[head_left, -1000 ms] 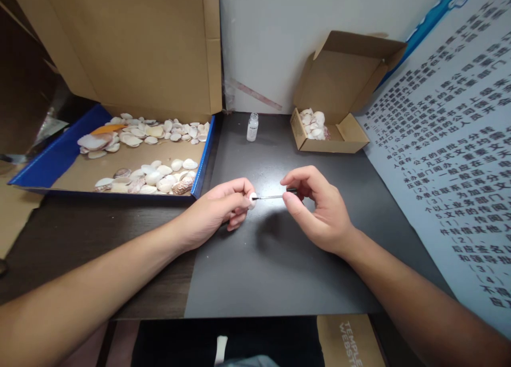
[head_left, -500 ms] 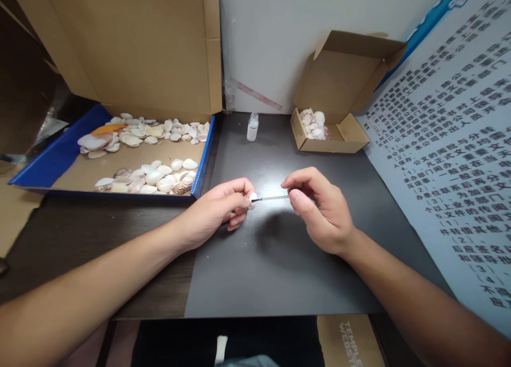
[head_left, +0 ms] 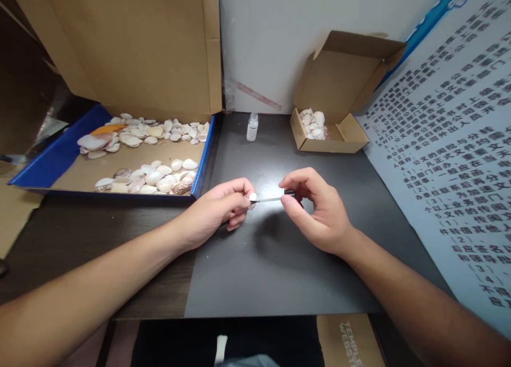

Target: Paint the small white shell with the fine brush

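White shell-like piece [head_left: 253,196]: pinched in fingers of left hand [head_left: 219,207]. Probably light, stiff, brittle; hold lightly by rim.

Applicator brush [head_left: 269,200]: at 3 o'clock from piece, tip touching or just beside it. Fingers of right hand [head_left: 321,210] grip black cap [head_left: 290,193]. Thin stem likely flexes; hold by cap.

Clear bottle [head_left: 252,128]: upright, 12 o'clock from piece; likely tips easily.
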Demonstrator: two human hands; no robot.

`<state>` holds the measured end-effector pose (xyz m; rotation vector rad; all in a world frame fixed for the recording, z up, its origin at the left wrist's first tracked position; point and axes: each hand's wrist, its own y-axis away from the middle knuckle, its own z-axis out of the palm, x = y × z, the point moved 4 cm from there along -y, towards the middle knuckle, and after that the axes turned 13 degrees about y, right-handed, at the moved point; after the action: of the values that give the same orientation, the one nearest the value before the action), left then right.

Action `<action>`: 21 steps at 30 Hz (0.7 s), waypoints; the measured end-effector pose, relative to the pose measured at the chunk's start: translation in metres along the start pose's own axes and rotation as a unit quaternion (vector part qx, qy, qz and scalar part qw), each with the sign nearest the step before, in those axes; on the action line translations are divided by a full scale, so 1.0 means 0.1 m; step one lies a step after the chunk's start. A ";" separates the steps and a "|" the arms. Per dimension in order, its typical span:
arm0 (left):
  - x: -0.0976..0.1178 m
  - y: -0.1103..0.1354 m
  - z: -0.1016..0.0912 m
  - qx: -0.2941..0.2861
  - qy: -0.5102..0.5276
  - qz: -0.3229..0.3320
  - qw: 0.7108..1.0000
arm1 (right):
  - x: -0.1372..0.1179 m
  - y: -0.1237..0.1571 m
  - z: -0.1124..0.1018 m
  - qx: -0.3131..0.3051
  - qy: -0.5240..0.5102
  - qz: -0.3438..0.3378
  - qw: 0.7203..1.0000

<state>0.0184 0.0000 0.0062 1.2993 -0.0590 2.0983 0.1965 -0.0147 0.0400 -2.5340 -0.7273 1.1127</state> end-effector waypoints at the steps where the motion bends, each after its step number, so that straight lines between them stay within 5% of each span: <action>1: 0.00 0.00 0.00 0.000 -0.001 -0.001 1.000 | 0.00 0.00 0.00 0.001 0.005 0.003 1.000; 21: 0.00 0.00 0.00 0.006 0.002 0.000 1.000 | 0.00 -0.01 0.00 0.008 0.004 0.006 1.000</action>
<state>0.0185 -0.0002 0.0063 1.3024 -0.0459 2.1031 0.1964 -0.0137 0.0406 -2.5313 -0.6995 1.1071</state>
